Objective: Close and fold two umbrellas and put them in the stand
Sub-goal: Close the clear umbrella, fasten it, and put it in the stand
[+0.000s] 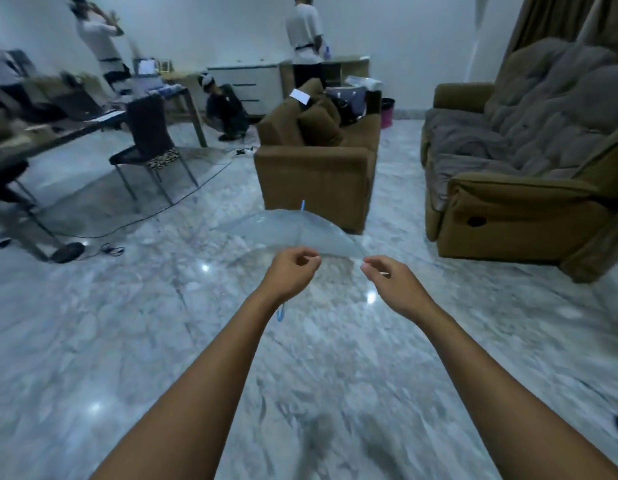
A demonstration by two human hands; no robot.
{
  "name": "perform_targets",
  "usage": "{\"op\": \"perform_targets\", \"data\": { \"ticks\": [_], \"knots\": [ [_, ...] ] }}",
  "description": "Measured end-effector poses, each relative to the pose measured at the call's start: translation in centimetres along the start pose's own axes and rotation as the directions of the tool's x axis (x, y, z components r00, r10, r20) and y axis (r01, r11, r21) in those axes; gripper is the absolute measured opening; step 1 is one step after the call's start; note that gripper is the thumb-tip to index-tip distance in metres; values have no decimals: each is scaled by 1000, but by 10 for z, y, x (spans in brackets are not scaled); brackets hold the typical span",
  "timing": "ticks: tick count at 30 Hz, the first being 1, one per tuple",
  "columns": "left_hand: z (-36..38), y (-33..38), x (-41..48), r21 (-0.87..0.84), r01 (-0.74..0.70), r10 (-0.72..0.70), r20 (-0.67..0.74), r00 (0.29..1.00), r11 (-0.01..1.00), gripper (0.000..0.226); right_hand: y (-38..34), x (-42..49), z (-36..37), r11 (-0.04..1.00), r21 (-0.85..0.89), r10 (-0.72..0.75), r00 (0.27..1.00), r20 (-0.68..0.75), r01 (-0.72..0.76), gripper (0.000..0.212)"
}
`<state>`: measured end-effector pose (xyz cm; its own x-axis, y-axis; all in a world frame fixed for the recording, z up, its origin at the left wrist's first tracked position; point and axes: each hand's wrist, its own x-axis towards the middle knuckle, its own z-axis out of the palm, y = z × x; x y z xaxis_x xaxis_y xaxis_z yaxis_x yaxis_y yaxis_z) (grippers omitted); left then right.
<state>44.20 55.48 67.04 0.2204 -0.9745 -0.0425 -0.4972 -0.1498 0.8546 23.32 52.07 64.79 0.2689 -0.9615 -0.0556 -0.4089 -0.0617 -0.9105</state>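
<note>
A clear plastic umbrella [293, 230] lies open on the marble floor, its blue tip pointing toward the brown armchair. Its blue hooked handle [280, 315] shows just under my left wrist. My left hand [293, 271] hovers over the near part of the canopy, fingers curled into a loose fist with nothing visible inside. My right hand [387, 278] is at the canopy's right rim with fingers and thumb pinched together; whether it grips the plastic is unclear. I see only this one umbrella, and no umbrella stand is in view.
A brown armchair [318, 168] stands just behind the umbrella and a brown sofa with a grey blanket [508, 174] is at right. At left are a table [58, 133], a black chair [148, 140] and cables on the floor [110, 249]. Three people are at the back.
</note>
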Motion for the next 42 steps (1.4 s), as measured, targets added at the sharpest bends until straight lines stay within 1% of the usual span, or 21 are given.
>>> {"op": "perform_targets", "data": {
  "ticks": [5, 8, 10, 14, 17, 20, 23, 26, 30, 34, 37, 39, 42],
  "knots": [
    [-55, -53, 47, -23, 92, -93, -32, 995, 996, 22, -12, 76, 73, 1000, -9, 3, 995, 97, -2, 34],
    [-73, -81, 86, -51, 140, -142, -36, 989, 989, 22, -2, 120, 105, 1000, -11, 30, 990, 138, -29, 34],
    [-78, -102, 115, -66, 181, -182, -14, 983, 981, 24, 13, 151, 124, 998, -15, 66, 983, 170, -65, 34],
    [-78, -157, 186, -48, 278, -277, 37, 960, 959, 24, 57, 220, 167, 988, -33, 156, 962, 225, -152, 34],
    [-70, -209, 247, -31, 362, -360, 49, 932, 932, 23, 99, 280, 202, 977, -46, 214, 940, 266, -209, 35],
    [-56, -273, 312, -18, 411, -409, 58, 910, 911, 19, 149, 343, 241, 964, -55, 264, 923, 280, -259, 34],
    [-34, -343, 373, 17, 432, -432, 74, 899, 902, 22, 211, 398, 284, 949, -58, 314, 905, 287, -311, 31],
    [-1, -422, 438, 38, 417, -419, 85, 904, 908, 25, 283, 451, 332, 939, -43, 339, 899, 277, -341, 31],
    [54, -532, 525, 51, 345, -348, 109, 931, 937, 31, 390, 525, 401, 924, 16, 368, 902, 227, -382, 34],
    [107, -629, 606, 31, 274, -275, 79, 958, 961, 40, 482, 596, 468, 934, 41, 343, 923, 173, -355, 33],
    [136, -678, 658, 26, 204, -204, 28, 979, 979, 46, 529, 641, 509, 942, 69, 315, 934, 166, -330, 33],
    [152, -704, 687, -15, 165, -164, 35, 986, 986, 50, 553, 668, 530, 950, 34, 299, 938, 175, -309, 37],
    [171, -729, 716, -53, 155, -151, 72, 986, 986, 54, 578, 702, 550, 956, -24, 293, 944, 152, -293, 48]
  ]
}}
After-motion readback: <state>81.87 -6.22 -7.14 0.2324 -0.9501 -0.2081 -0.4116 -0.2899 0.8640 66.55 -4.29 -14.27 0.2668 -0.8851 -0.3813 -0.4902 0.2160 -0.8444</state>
